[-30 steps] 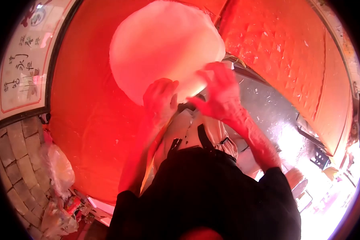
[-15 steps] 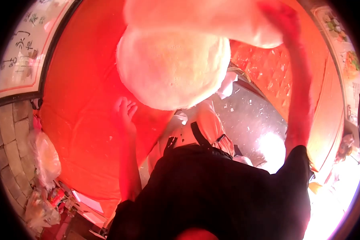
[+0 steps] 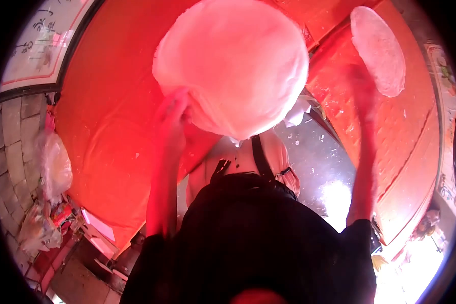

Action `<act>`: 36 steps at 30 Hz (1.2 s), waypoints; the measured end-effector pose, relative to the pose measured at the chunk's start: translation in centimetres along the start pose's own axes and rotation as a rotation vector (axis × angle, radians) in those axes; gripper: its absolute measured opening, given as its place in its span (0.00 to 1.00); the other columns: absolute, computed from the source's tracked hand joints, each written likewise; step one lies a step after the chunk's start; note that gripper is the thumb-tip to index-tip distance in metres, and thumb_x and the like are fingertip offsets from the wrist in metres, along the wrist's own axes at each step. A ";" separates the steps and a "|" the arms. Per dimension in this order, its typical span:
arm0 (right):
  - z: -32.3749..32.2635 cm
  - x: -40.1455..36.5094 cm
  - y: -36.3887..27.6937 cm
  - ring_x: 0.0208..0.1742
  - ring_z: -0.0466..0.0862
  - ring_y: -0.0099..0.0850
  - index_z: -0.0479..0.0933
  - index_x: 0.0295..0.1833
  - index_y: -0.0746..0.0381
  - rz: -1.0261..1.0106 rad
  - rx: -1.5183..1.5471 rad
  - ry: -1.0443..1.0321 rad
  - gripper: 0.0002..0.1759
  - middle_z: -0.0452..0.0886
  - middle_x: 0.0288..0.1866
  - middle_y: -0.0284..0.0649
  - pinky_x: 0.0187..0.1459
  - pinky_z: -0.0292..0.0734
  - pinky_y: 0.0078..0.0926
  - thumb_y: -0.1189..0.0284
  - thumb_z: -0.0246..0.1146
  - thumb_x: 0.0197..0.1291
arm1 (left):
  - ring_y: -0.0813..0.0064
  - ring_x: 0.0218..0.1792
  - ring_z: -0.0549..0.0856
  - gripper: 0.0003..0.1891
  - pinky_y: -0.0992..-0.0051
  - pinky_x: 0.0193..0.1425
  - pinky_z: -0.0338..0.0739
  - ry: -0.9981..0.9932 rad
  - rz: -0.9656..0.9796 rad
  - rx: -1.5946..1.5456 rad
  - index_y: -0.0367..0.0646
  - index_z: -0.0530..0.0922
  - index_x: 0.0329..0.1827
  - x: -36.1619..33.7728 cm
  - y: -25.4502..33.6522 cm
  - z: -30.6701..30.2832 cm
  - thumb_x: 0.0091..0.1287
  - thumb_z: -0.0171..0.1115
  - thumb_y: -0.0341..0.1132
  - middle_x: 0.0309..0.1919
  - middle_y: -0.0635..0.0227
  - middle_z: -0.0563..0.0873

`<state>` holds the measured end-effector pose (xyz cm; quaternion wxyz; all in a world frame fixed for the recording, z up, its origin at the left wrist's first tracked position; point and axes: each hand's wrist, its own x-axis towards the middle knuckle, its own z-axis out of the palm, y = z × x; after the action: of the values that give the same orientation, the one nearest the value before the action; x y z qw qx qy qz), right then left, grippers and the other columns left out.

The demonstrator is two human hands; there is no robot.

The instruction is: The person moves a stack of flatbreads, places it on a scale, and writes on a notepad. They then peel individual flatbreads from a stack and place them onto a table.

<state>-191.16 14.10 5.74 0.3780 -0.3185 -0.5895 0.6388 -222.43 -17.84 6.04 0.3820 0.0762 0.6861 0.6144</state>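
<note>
**Both arms raised, grips well apart**

The left arm (image 3: pixel 157 192) comes bare out of a dark short sleeve at near left and rises steeply, almost straight. Its wrist tips a little to the right. The left grip (image 3: pixel 172 114) is lifted at centre left with its back to the camera, and its fingers (image 3: pixel 181 97) are stretched upward together, not clenched.

The right arm (image 3: pixel 362 172) climbs from its own dark sleeve at near right, long and close to vertical, with the elbow barely bent. The right grip (image 3: pixel 362 81) is higher and farther than the left one. It is blurred, so whether its fingers are spread or curled cannot be told.
</note>
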 end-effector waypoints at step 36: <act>10.9 3.2 -1.7 0.31 0.81 0.34 0.78 0.37 0.65 0.067 0.207 -0.260 0.07 0.82 0.32 0.40 0.33 0.77 0.29 0.73 0.62 0.55 | 0.74 0.49 0.78 0.16 0.75 0.52 0.75 -0.018 0.012 -0.237 0.40 0.70 0.59 -1.2 -1.7 0.6 0.71 0.55 0.33 0.51 0.69 0.77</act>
<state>-201.94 11.31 8.68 0.3078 -0.2121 -0.5536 0.7442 -220.63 -18.47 5.00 0.3907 0.0401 0.6046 0.6930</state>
